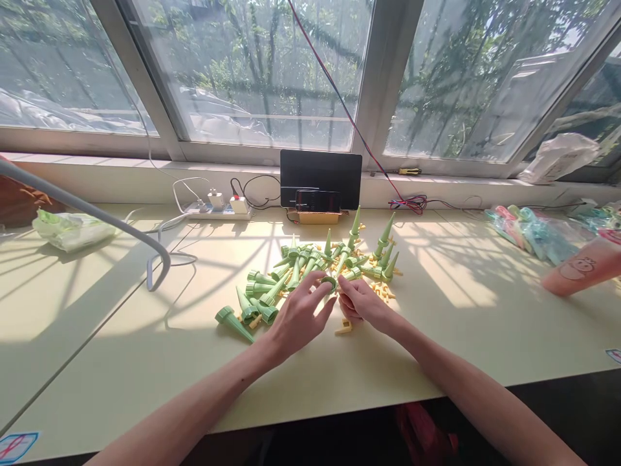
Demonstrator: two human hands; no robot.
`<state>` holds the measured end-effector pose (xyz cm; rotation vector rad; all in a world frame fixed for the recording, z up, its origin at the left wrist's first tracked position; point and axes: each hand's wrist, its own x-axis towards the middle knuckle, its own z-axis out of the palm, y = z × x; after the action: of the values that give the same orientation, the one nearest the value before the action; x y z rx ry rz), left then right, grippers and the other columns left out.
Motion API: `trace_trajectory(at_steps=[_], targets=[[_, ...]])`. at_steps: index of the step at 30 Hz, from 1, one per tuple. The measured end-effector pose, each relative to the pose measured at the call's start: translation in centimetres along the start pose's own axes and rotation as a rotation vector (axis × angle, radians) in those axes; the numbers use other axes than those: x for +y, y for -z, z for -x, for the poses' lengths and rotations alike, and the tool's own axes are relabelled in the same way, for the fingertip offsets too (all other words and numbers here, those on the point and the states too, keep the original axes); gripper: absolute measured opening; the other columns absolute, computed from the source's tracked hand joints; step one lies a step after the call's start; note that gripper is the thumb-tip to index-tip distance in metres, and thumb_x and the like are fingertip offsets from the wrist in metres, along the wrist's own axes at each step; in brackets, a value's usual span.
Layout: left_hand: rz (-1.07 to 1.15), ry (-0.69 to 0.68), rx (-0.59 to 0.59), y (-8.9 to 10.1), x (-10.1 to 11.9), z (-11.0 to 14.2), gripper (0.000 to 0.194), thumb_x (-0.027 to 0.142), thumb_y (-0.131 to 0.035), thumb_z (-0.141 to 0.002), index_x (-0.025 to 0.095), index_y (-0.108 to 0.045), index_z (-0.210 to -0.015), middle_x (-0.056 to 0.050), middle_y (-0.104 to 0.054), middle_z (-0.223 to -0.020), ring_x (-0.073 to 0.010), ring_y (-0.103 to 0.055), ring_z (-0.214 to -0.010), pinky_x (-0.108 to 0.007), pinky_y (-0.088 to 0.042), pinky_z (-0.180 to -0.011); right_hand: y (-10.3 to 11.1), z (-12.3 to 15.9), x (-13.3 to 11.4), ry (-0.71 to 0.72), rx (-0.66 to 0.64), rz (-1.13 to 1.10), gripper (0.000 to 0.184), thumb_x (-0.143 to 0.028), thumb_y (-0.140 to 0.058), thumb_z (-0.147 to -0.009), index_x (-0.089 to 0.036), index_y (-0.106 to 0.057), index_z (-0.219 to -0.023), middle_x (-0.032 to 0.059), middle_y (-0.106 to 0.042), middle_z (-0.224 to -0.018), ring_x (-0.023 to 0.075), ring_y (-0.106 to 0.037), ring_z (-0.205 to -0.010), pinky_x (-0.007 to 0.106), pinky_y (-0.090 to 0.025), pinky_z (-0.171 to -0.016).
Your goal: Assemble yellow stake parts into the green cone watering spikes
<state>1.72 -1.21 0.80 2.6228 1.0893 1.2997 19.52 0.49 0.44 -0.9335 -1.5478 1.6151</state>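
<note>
My left hand (305, 309) is closed around the rim of a green plastic watering spike (328, 283), its round open end facing me. Close beside it, my right hand (361, 299) has its thumb and fingers pinched together at the spike's right side; whatever lies between them is hidden. Beyond both hands spreads a pile of green watering spikes (262, 291), some standing point up, others lying down. Small yellow plastic valve pieces (383, 291) are scattered among them. One loose yellow piece (344, 327) lies just below my right hand.
A black tablet (320, 171) with a phone before it leans by the window sill. A power strip (213, 208) with chargers sits back left. At right are a pink cup (585, 262) and plastic bags (528, 233). A grey curved arm (107, 217) crosses the left side.
</note>
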Motion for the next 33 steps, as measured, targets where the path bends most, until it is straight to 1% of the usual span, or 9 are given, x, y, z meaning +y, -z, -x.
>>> trace_trajectory(at_steps=[4,8,15,18,21,24,26,29,33], targets=[[0.005,0.034,-0.064,-0.1,-0.4,0.1,0.012,0.019,-0.054,-0.091,0.019,-0.053,-0.103,-0.009,-0.057,-0.105,-0.0111,-0.058,-0.065,-0.026,-0.050,-0.057,0.0,0.1,-0.2,-0.003,-0.037,-0.027,0.062,-0.064,-0.039,-0.093,-0.020,-0.029,-0.050,-0.0073,-0.028,-0.042,0.0050,-0.026,-0.035,0.022,-0.019,-0.037],[0.014,0.049,-0.065,-0.4,-0.7,0.2,0.009,0.018,-0.052,-0.092,0.019,-0.052,-0.101,-0.005,-0.056,-0.093,-0.0123,-0.059,-0.067,-0.025,-0.049,-0.059,0.0,0.0,0.0,0.005,-0.044,-0.011,0.062,-0.064,-0.039,-0.093,-0.019,-0.032,-0.050,-0.0074,-0.028,-0.044,0.0049,-0.027,-0.036,0.021,-0.020,-0.037],[0.104,0.094,-0.039,-0.6,-0.9,0.2,0.009,0.016,-0.054,-0.091,0.019,-0.053,-0.099,-0.003,-0.056,-0.092,-0.0112,-0.059,-0.069,-0.025,-0.051,-0.062,0.0,-0.2,0.6,0.068,0.024,0.079,0.064,-0.065,-0.039,-0.092,-0.019,-0.035,-0.049,-0.0067,-0.029,-0.044,0.0051,-0.030,-0.036,0.022,-0.023,-0.037],[0.164,0.164,0.003,-0.4,-0.8,-0.1,0.011,0.016,-0.058,-0.087,0.019,-0.054,-0.097,-0.003,-0.058,-0.091,-0.0108,-0.059,-0.068,-0.025,-0.053,-0.062,-0.1,-0.2,0.5,0.110,0.080,0.074,0.062,-0.064,-0.040,-0.092,-0.019,-0.037,-0.050,-0.0065,-0.030,-0.044,0.0054,-0.029,-0.036,0.022,-0.023,-0.037],[0.331,0.328,0.026,-0.1,-0.5,-0.6,0.015,0.018,-0.062,-0.084,0.019,-0.055,-0.096,-0.002,-0.059,-0.091,-0.0117,-0.061,-0.071,-0.026,-0.057,-0.064,-0.1,-0.1,0.2,0.163,0.151,0.079,0.057,-0.061,-0.042,-0.093,-0.019,-0.041,-0.055,-0.0068,-0.031,-0.044,0.0061,-0.029,-0.037,0.022,-0.023,-0.038],[0.583,0.512,-0.044,0.4,-0.3,-1.1,0.018,0.022,-0.065,-0.081,0.019,-0.053,-0.094,-0.001,-0.060,-0.086,-0.0142,-0.063,-0.075,-0.029,-0.059,-0.065,-0.2,0.1,-0.2,0.207,0.201,0.119,0.051,-0.058,-0.043,-0.094,-0.019,-0.044,-0.061,-0.0066,-0.034,-0.047,0.0069,-0.032,-0.040,0.023,-0.026,-0.040],[0.746,0.596,-0.051,0.6,-0.2,-1.5,0.022,0.023,-0.069,-0.078,0.019,-0.052,-0.092,-0.002,-0.061,-0.087,-0.0168,-0.064,-0.082,-0.030,-0.060,-0.065,-0.2,0.3,-0.3,0.230,0.213,0.148,0.047,-0.055,-0.043,-0.095,-0.019,-0.046,-0.066,-0.0063,-0.036,-0.050,0.0072,-0.034,-0.042,0.022,-0.028,-0.041],[0.919,0.672,-0.044,0.8,0.0,-1.9,0.027,0.024,-0.073,-0.074,0.018,-0.050,-0.088,-0.004,-0.062,-0.092,-0.0196,-0.065,-0.087,-0.032,-0.061,-0.065,-0.3,0.4,-0.2,0.254,0.193,0.197,0.039,-0.048,-0.047,-0.096,-0.019,-0.048,-0.070,-0.0061,-0.039,-0.053,0.0074,-0.035,-0.045,0.022,-0.028,-0.043],[1.012,0.708,-0.061,1.0,0.0,-2.0,0.030,0.023,-0.075,-0.072,0.017,-0.051,-0.088,-0.006,-0.064,-0.098,-0.0185,-0.067,-0.083,-0.033,-0.058,-0.069,-0.6,0.6,-0.3,0.293,0.127,0.270,0.030,-0.041,-0.051,-0.094,-0.018,-0.055,-0.075,-0.0049,-0.043,-0.056,0.0080,-0.036,-0.049,0.022,-0.029,-0.045]])
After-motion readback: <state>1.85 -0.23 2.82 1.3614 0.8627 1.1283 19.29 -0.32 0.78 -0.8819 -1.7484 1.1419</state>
